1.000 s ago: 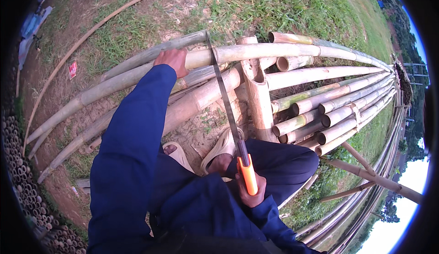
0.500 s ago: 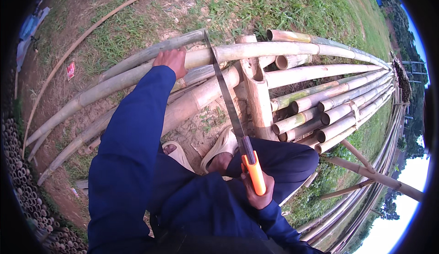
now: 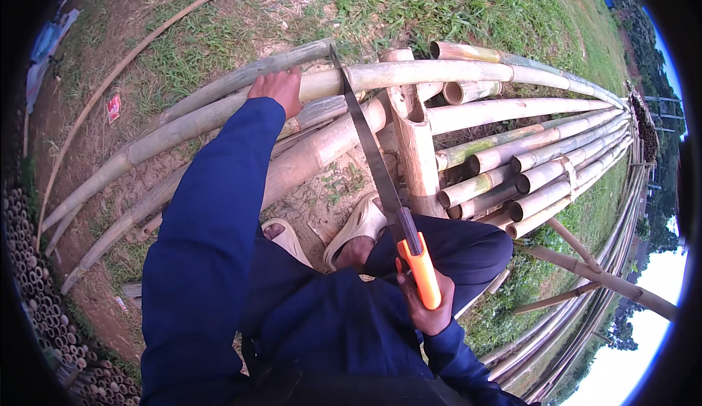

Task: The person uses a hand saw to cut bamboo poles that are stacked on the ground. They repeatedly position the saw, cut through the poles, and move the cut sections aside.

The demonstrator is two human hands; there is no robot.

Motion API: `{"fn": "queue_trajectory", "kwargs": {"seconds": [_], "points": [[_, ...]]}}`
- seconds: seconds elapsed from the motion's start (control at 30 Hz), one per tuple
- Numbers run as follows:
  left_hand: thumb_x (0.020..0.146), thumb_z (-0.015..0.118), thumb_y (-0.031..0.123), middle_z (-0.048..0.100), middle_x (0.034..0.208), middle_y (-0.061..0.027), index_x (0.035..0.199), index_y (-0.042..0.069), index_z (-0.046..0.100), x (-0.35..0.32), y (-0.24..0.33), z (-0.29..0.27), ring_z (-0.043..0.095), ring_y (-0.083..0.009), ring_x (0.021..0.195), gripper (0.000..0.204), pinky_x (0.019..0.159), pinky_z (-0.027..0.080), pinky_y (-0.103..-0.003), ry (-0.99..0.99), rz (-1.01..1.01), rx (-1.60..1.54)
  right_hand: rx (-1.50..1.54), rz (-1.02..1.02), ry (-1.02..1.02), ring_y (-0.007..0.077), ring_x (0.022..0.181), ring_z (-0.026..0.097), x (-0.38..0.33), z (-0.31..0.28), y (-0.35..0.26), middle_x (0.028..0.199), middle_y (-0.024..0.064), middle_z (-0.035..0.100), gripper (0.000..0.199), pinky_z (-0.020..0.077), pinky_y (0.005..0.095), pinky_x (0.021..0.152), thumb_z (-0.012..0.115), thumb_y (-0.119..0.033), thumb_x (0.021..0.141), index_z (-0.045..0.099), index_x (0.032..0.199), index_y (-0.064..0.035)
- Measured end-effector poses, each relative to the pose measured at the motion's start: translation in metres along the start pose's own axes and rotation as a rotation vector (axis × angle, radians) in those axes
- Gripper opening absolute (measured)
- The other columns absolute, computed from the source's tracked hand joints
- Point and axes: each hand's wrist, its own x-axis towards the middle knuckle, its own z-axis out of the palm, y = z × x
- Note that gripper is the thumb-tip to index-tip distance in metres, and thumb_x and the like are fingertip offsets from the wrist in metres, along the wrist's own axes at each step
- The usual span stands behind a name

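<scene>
We have our left hand [image 3: 280, 89] at eleven o'clock, fingers curled tightly over a long bamboo pole [image 3: 439, 73] that runs from nine o'clock through twelve to between two and three. Our right hand [image 3: 433, 305], at five o'clock, is closed around the orange handle of a saw [image 3: 376, 164], whose blade slants up to cross the pole at twelve; how deep it sits we cannot tell. The pole passes over a notched bamboo post [image 3: 414, 146] at two o'clock, with stacked poles [image 3: 545, 178] at three.
</scene>
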Motion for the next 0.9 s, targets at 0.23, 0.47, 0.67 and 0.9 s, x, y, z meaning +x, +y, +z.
{"fn": "queue_trajectory", "kwargs": {"seconds": [0.23, 0.47, 0.67, 0.9], "points": [[0.082, 0.079, 0.026, 0.074, 0.112, -0.0215, 0.132, 0.001, 0.059, 0.003, 0.008, -0.007, 0.070, -0.0352, 0.112, 0.059, 0.100, 0.052, -0.049, -0.024, 0.016, -0.012, 0.035, -0.119, -0.027, 0.0193, 0.058, 0.058, 0.217, 0.067, -0.025, 0.063, 0.0132, 0.062, 0.021, 0.0481, 0.0367, 0.059, 0.072, -0.013, 0.091, 0.066, 0.087, 0.0065], [0.080, 0.079, 0.023, 0.075, 0.109, -0.0219, 0.131, 0.000, 0.059, -0.006, -0.006, -0.003, 0.071, -0.0356, 0.109, 0.060, 0.099, 0.053, -0.048, -0.013, -0.007, -0.010, 0.050, -0.053, -0.030, 0.0164, 0.082, 0.071, 0.024, 0.025, 0.022, 0.088, 0.0100, 0.074, 0.020, 0.0554, 0.0306, 0.079, 0.069, -0.003, 0.093, 0.070, 0.112, 0.0048], [0.079, 0.078, 0.022, 0.075, 0.109, -0.0216, 0.130, 0.001, 0.060, 0.002, 0.004, -0.005, 0.071, -0.0360, 0.110, 0.058, 0.099, 0.052, -0.048, -0.015, 0.021, -0.030, -0.002, -0.161, 0.079, 0.0177, 0.061, 0.063, 0.111, 0.057, 0.042, 0.071, 0.0132, 0.067, 0.015, 0.0495, 0.0347, 0.060, 0.074, -0.009, 0.092, 0.070, 0.097, 0.0044], [0.077, 0.080, 0.027, 0.074, 0.110, -0.0208, 0.128, 0.006, 0.061, 0.005, -0.005, -0.004, 0.070, -0.0391, 0.109, 0.058, 0.098, 0.053, -0.052, 0.001, 0.008, 0.006, 0.063, -0.222, 0.088, 0.0157, 0.062, 0.058, 0.122, 0.070, 0.049, 0.068, 0.0108, 0.062, 0.016, 0.0491, 0.0332, 0.062, 0.075, -0.010, 0.092, 0.068, 0.093, 0.0038]]}}
